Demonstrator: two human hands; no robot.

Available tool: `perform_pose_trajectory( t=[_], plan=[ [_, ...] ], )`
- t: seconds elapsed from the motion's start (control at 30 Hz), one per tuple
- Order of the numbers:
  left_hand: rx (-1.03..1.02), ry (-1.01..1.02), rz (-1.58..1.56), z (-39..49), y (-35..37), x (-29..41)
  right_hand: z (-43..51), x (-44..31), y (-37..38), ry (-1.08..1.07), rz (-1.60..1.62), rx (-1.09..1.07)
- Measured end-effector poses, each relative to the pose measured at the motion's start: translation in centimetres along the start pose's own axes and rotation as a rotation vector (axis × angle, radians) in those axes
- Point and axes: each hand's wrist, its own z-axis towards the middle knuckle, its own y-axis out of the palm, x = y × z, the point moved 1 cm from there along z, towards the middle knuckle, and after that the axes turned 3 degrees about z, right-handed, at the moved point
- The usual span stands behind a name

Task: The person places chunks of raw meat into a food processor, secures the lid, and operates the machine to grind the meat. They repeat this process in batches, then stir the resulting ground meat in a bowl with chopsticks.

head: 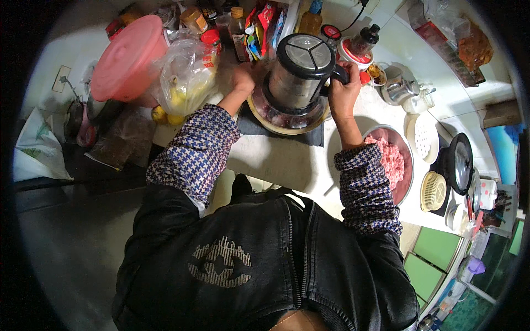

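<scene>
A stainless-steel pot-like vessel [290,89] with a black rim and clear lid stands over a wide glass bowl [290,124]. My right hand [344,89] grips the vessel's black handle [340,74] on its right side. Against the left side of the glass bowl is my left hand [241,78]; its fingers are partly hidden and blurred, so a grip cannot be made out. Beneath the bowl lies a dark mat [308,138]. To the right, a metal bowl [409,182] holds pink minced meat [391,161], partly behind my right sleeve.
Left of my hands are a clear plastic bag [186,78] of yellow fruit and a pink lidded tub [128,58]. Bottles and jars, including a brown bottle [311,18], line the wall. A white strainer [422,138], a beige basket [433,191] and a black pan [445,163] stand right.
</scene>
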Motion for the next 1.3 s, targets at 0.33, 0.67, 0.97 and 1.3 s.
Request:
perform_pose_trajectory(
  t=[0.33, 0.67, 0.97, 1.3],
  plan=[
    [-0.007, 0.057, 0.11, 0.8, 0.6, -0.5, -0.6, 0.2, -1.7, 0.07, 0.171, -0.27],
    [0.053, 0.031, -0.02, -0.5, -0.2, 0.0, -6.1, 8.4, -2.5, 0.465, -0.31, -0.166],
    [0.068, 0.074, 0.025, 0.0, 0.4, -0.8, -6.1, 6.7, -2.4, 0.433, -0.334, -0.107],
    [-0.139, 0.013, 0.215, 0.3, -0.6, 1.0, -2.2, -0.8, -1.8, 0.187, 0.222, -0.27]
  ],
)
